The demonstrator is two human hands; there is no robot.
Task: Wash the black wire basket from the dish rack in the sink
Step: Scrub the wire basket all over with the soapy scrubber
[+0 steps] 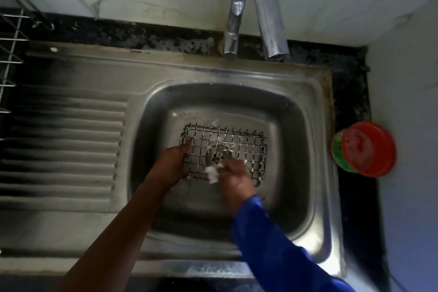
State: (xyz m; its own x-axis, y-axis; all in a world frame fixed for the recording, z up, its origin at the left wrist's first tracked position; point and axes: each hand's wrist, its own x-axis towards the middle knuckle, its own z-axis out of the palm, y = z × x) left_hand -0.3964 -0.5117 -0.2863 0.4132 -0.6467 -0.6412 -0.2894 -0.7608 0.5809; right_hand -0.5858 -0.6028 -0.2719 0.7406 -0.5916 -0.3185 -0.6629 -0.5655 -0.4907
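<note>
Left hand (173, 163) grips the wire basket (239, 142) by its edge; right hand (237, 181), just beside, clutches a soapy pad (212, 175).

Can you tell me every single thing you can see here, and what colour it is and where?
wire basket: one, black, in the sink bowl over the drain, flecked with foam
sink: one, steel, bowl on the right, ribbed drainboard on the left
drain: one, steel, middle of the bowl, under the basket
tap: one, shiny steel, behind the bowl
tub: one, red top, green side, on the counter right of the sink
counter: one, black, around the sink
dish rack: one, silver wire, far left, partly out of view
foamy wad: one, white, in the right hand
sleeve: one, blue, right arm
left hand: grips the basket's left edge
right hand: holds the wad against the basket
</note>
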